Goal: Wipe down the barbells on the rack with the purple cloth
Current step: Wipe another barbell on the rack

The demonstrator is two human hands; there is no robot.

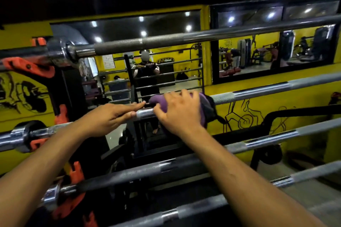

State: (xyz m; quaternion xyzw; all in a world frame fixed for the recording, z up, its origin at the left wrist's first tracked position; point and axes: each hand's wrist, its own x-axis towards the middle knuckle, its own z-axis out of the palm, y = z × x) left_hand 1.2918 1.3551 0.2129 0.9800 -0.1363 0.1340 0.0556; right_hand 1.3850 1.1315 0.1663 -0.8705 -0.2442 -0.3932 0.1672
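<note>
Right hand [177, 114] grips the purple cloth [166, 102] wrapped over the second barbell [258, 91] on the rack; left hand [108, 118] rests on it, fingers extended.

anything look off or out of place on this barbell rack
Nothing stands out. The barbells lie level on the rack, the right hand holds the purple cloth round the second bar from the top, and the left hand rests on that bar beside it.
</note>
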